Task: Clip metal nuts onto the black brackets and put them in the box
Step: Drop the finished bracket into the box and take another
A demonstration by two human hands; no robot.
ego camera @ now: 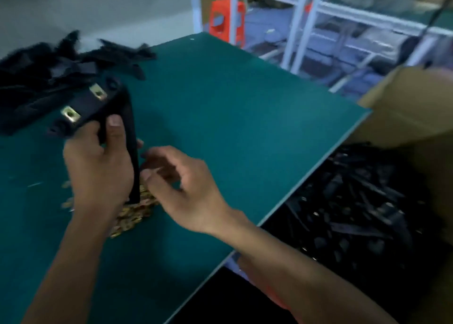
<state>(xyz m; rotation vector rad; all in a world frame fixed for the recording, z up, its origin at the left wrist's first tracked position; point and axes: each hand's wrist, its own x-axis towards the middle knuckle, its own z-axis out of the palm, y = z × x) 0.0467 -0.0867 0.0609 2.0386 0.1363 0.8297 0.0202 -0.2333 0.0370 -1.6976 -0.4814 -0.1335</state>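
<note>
Two brass-coloured metal nuts (84, 103) sit clipped on the black bracket (103, 113) that my left hand (98, 169) grips, thumb laid across its front, fingers curled round behind; one nut near the bracket's far end, the other nearer my thumb. One long arm of the bracket hangs down past my palm to the heap below.

Item, right hand (181, 184): just beside the left, fingers loosely curled toward the bracket's lower arm; blur hides whether the fingertips pinch anything, so I cannot tell.

Item, loose nuts (132, 213): a small gold heap on the green table (232, 118), directly beneath both hands, a few strays to the left of my left wrist.

Item, unclipped brackets (49, 71): a dark tangled pile beyond my left hand, at the table's far left.

Item, cardboard box (411, 108): open, standing off the table's edge to the right of my right forearm, well filled with black brackets (355, 206).

Item, background: white metal racking (304, 17) and an orange stool (226, 19), far beyond my right hand.
</note>
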